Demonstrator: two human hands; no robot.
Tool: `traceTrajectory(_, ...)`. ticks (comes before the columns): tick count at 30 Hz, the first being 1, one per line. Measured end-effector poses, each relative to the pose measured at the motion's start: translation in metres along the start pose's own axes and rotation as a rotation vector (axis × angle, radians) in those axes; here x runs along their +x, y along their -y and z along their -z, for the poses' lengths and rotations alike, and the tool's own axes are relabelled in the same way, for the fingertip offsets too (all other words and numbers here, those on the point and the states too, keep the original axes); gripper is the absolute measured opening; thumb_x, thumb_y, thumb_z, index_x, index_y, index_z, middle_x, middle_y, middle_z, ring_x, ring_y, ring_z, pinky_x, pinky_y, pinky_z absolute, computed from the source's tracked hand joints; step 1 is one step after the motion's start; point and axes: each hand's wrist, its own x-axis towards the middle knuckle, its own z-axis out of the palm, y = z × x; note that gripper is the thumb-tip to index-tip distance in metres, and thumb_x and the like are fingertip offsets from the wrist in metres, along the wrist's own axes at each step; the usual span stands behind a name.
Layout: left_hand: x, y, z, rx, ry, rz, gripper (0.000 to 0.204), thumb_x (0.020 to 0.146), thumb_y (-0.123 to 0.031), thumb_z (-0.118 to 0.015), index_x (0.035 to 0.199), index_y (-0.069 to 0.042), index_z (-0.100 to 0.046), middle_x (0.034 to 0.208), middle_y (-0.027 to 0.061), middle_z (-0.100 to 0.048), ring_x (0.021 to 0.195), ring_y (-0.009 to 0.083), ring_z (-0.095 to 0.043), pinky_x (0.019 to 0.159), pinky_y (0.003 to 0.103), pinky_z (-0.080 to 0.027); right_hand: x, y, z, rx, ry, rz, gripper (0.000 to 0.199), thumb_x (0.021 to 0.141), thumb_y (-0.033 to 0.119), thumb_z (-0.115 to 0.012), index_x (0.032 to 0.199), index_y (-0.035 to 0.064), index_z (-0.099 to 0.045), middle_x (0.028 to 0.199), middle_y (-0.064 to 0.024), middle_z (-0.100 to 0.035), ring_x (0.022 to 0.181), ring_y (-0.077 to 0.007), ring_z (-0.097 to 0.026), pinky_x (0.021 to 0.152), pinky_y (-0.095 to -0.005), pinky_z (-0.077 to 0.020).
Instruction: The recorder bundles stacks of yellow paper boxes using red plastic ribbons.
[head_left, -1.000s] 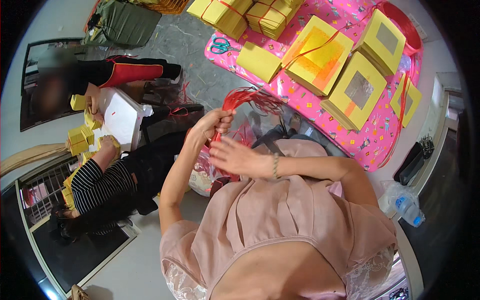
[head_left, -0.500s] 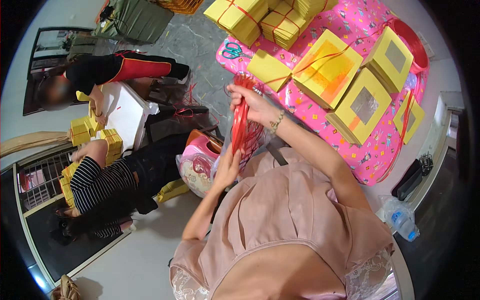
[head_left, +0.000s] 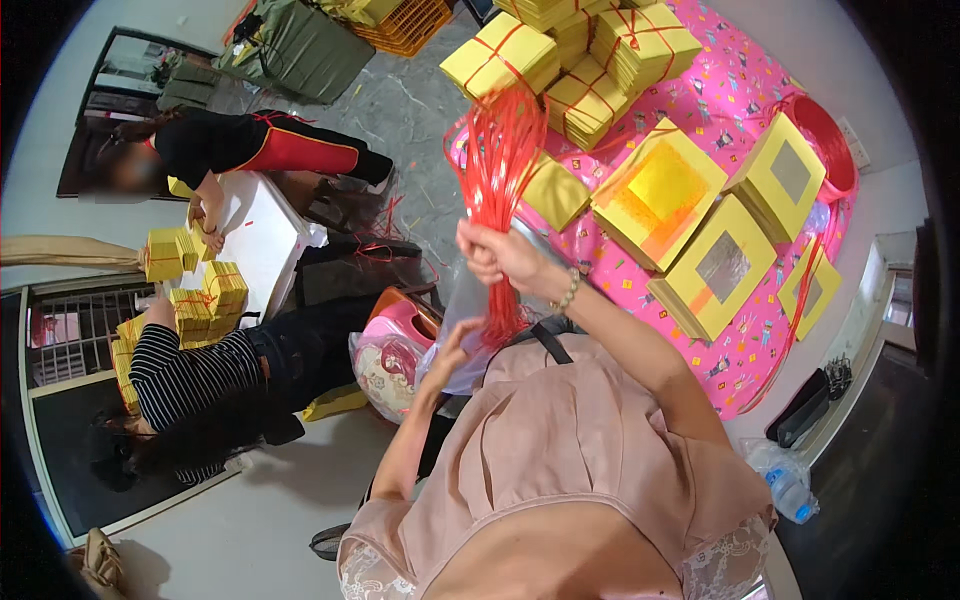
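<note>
My right hand (head_left: 508, 262) is closed around the middle of a bundle of red plastic strings (head_left: 497, 150). Above the fist the strings fan out in a wide loop; below it, loose ends hang in front of a whitish plastic bag (head_left: 455, 300). My left hand (head_left: 450, 358) is beside those lower ends, its fingers apart and nothing visibly in them. Behind the bundle lies a small stack of yellow paper (head_left: 556, 193), partly covered by the strings.
A pink patterned cloth (head_left: 735, 375) covers the table, bearing yellow paper stacks (head_left: 660, 195), tied bundles (head_left: 500, 55) and a red ribbon roll (head_left: 825, 150). A pink-and-white bag (head_left: 385, 360) is at my left. Two people work at a white table (head_left: 265, 225) farther left.
My right hand has shifted downward in view, and the red strings now fan out above it. My left hand has come off the strings and opened.
</note>
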Motion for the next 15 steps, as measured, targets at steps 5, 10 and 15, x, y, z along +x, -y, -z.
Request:
traceTrajectory(5, 0.082, -0.063, 0.017, -0.442, 0.078, 0.044, 0.086, 0.072, -0.06, -0.058, 0.128, 0.001, -0.037, 0.104, 0.0094, -0.057, 0.102, 0.0213, -0.054, 0.089, 0.037, -0.04, -0.019, -0.041, -0.006, -0.324, -0.053, -0.146, 0.031, 0.09, 0.037, -0.049, 0.072, 0.0112, -0.053, 0.05, 0.0089, -0.032, 0.04, -0.0028, -0.025, 0.037, -0.0204, -0.0197)
traceTrajectory(10, 0.119, -0.169, -0.006, -0.564, 0.338, 0.125, 0.073, 0.074, -0.044, -0.067, 0.123, 0.003, -0.041, 0.071, 0.0017, -0.052, 0.062, 0.0127, -0.051, 0.062, 0.03, -0.045, -0.032, -0.056, 0.0, -0.344, 0.059, -0.273, 0.031, 0.088, 0.038, -0.052, 0.073, 0.0106, -0.054, 0.051, 0.009, -0.033, 0.041, -0.0028, -0.026, 0.038, -0.0205, -0.0198)
traceTrajectory(15, 0.132, -0.212, -0.013, -0.273, 0.064, 0.158, 0.034, 0.081, -0.021, -0.063, 0.105, 0.0, -0.05, 0.059, -0.0017, -0.041, 0.053, 0.0099, -0.044, 0.054, 0.028, -0.04, -0.04, -0.068, 0.02, -0.506, 0.005, -0.222, 0.033, 0.089, 0.038, -0.05, 0.074, 0.0094, -0.055, 0.052, 0.0083, -0.035, 0.045, -0.0032, -0.03, 0.042, -0.021, -0.0243)
